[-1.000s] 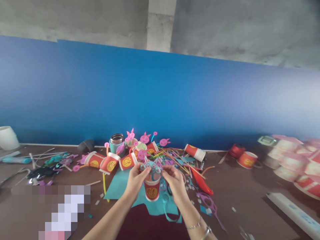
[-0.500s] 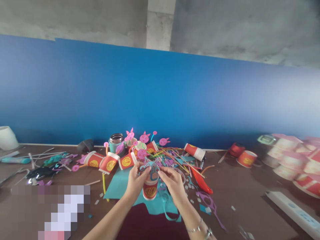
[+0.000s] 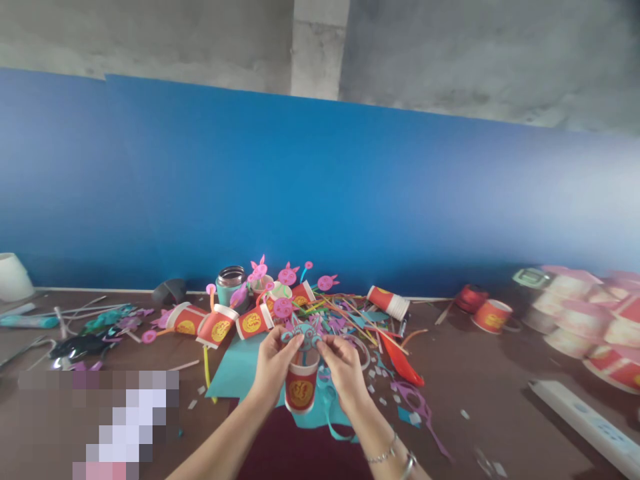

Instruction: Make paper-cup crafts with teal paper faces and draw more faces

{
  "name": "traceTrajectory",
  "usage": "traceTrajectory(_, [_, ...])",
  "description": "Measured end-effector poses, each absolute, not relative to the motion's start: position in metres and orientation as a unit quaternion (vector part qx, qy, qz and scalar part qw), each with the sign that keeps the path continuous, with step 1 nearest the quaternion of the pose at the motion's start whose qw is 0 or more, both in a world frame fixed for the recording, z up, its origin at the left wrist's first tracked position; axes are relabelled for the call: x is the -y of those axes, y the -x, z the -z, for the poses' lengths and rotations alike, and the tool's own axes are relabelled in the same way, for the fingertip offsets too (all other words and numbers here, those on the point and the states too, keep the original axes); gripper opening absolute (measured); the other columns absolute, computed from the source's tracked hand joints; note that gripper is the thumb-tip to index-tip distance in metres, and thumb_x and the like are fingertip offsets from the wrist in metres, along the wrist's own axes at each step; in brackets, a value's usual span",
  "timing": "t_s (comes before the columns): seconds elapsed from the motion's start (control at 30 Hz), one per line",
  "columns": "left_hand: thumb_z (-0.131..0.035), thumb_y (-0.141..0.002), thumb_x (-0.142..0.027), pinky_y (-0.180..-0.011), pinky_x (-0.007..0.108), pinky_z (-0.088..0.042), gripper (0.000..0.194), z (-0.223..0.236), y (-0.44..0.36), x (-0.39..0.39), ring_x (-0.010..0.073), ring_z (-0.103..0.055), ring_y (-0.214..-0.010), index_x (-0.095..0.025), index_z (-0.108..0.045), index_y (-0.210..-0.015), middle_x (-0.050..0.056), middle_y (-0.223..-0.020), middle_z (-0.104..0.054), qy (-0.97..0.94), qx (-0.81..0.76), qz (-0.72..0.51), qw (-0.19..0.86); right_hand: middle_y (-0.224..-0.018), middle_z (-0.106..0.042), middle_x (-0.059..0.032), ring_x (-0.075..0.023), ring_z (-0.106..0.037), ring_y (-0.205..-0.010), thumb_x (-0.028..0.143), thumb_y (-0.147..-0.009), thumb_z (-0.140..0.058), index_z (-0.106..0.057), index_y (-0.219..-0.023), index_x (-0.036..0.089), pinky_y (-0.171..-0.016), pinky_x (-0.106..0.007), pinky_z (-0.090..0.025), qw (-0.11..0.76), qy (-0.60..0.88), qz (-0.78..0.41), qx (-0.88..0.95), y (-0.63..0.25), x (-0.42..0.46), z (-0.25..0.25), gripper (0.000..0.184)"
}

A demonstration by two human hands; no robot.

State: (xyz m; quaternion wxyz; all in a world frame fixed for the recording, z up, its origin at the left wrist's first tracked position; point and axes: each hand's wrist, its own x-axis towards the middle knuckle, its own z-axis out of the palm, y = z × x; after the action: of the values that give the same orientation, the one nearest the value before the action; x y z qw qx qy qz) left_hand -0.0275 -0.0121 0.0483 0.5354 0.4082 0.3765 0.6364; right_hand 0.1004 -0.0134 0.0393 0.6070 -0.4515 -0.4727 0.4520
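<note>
A blue paper animal-face cutout (image 3: 306, 330) with pointed ears and a drawn face is pinched at its left side by my left hand (image 3: 275, 363). My right hand (image 3: 344, 365) pinches its opposite side, thumb and fingers closed. Directly below is a red paper cup (image 3: 301, 392) with a white rim and yellow print. Strips run down from the cutout into the cup's mouth. Whether my fingers also touch the cup is hidden. Behind the hands lies a sheet of teal paper (image 3: 235, 370).
Red cups with pink paper faces (image 3: 283, 307) crowd the back, beside an open flask (image 3: 231, 283). Straws and paper scraps (image 3: 345, 320) are heaped behind my hands. A red pouch-like item (image 3: 403, 360) lies right, a power strip (image 3: 585, 427) farther right, near stacked cups (image 3: 575, 320).
The cutout has turned so its face shows more plainly, and the strips below it have straightened. The cup appears slightly lower and nearer. Both hands keep their pinch.
</note>
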Motion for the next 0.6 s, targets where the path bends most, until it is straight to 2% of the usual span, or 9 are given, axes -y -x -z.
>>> traceTrajectory(0.2, [-0.074, -0.065, -0.034, -0.066, 0.025, -0.049, 0.026, -0.045, 0.028, 0.011, 0.0142, -0.063, -0.066, -0.017, -0.057, -0.074, -0.001, -0.071, -0.068, -0.33, -0.376, -0.696, 0.515, -0.055, -0.055, 0.0034, -0.0106, -0.047, -0.05, 0.042, -0.06, -0.077, -0.064, -0.065, 0.017, -0.049, -0.022, -0.036, 0.654, 0.447, -0.492, 0.363, -0.101, 0.013, -0.04, 0.029])
traceTrajectory(0.37, [-0.074, -0.067, -0.033, -0.069, 0.027, -0.049, 0.027, -0.047, 0.028, 0.011, 0.0153, -0.064, -0.069, -0.015, -0.06, -0.081, 0.001, -0.072, -0.069, -0.35, -0.368, -0.681, 0.527, -0.054, -0.055, 0.0037, -0.0093, -0.044, -0.048, 0.039, -0.061, -0.078, -0.067, -0.07, 0.016, -0.046, -0.022, -0.032, 0.63, 0.456, -0.51, 0.368, -0.107, 0.013, -0.044, 0.027])
traceTrajectory(0.5, [-0.075, -0.065, -0.034, -0.07, 0.027, -0.05, 0.028, -0.048, 0.028, 0.011, 0.0163, -0.065, -0.071, -0.015, -0.059, -0.079, 0.002, -0.077, -0.071, -0.354, -0.372, -0.681, 0.522, -0.06, -0.06, 0.0019, -0.0099, -0.048, -0.052, 0.037, -0.06, -0.078, -0.069, -0.072, 0.016, -0.049, -0.021, -0.035, 0.636, 0.452, -0.503, 0.371, -0.108, 0.014, -0.046, 0.026])
traceTrajectory(0.6, [-0.075, -0.065, -0.035, -0.069, 0.028, -0.05, 0.028, -0.048, 0.028, 0.011, 0.0171, -0.066, -0.071, -0.016, -0.059, -0.077, 0.003, -0.077, -0.071, -0.351, -0.376, -0.679, 0.525, -0.068, -0.064, -0.0008, -0.0124, -0.052, -0.057, 0.036, -0.058, -0.079, -0.071, -0.085, 0.016, -0.052, -0.023, -0.039, 0.638, 0.451, -0.501, 0.371, -0.109, 0.014, -0.046, 0.034])
